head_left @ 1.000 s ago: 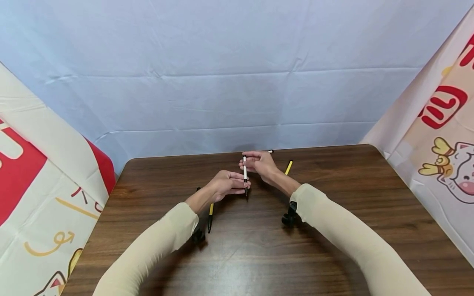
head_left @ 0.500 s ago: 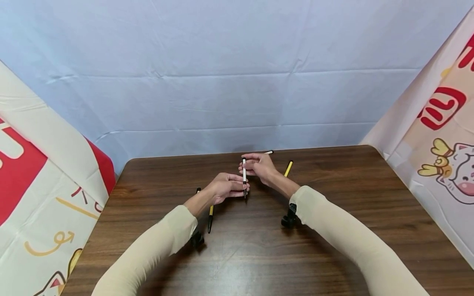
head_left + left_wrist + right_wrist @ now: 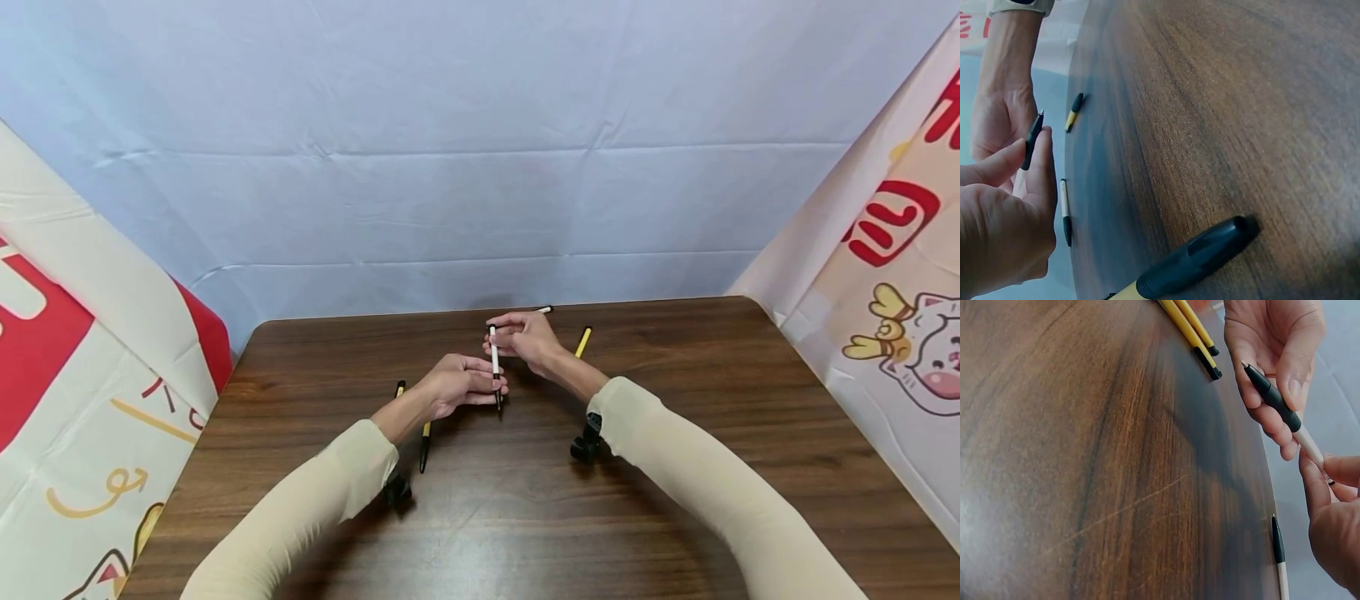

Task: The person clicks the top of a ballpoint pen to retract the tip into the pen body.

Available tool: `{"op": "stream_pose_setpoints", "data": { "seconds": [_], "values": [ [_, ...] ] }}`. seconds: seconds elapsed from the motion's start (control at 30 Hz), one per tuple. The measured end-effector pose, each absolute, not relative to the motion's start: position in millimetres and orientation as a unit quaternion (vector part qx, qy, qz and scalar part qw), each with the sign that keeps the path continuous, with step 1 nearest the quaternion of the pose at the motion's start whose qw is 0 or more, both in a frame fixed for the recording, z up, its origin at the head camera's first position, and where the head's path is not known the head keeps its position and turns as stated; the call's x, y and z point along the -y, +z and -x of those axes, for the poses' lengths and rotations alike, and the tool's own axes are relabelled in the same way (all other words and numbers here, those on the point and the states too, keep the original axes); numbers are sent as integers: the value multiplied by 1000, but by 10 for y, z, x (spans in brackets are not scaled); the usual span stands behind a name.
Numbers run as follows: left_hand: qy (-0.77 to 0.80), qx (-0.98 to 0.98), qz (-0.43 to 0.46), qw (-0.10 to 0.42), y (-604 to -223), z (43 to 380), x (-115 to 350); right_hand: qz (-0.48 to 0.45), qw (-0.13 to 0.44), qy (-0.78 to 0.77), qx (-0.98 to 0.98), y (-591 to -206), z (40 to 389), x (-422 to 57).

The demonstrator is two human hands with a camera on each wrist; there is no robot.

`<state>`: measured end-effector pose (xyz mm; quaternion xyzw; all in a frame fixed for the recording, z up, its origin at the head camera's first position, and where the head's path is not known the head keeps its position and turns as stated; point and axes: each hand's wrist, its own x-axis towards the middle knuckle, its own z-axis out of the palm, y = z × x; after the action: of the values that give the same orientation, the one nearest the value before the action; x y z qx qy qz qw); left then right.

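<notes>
Centrally in the head view, white pen (image 3: 494, 354) raised above the table (image 3: 637, 517), left hand (image 3: 463, 385) pinching its black grip, right hand (image 3: 528, 337) pinching its rear end, yellow pen (image 3: 582, 343) between two and three o'clock.

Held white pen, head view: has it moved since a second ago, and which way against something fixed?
Yes, slightly: the held pen has shifted down the picture, farther from the table's far edge.
</notes>
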<state>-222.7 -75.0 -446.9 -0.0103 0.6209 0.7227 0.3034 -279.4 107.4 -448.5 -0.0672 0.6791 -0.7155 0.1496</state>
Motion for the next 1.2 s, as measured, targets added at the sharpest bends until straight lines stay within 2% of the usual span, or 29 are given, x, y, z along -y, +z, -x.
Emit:
{"op": "stream_pose_setpoints", "data": {
  "seconds": [1.2],
  "values": [
    [673,-683,-25,285,-4431,2065,930,78,144,-738,-655,-4509,2607,-933]
  ]
}}
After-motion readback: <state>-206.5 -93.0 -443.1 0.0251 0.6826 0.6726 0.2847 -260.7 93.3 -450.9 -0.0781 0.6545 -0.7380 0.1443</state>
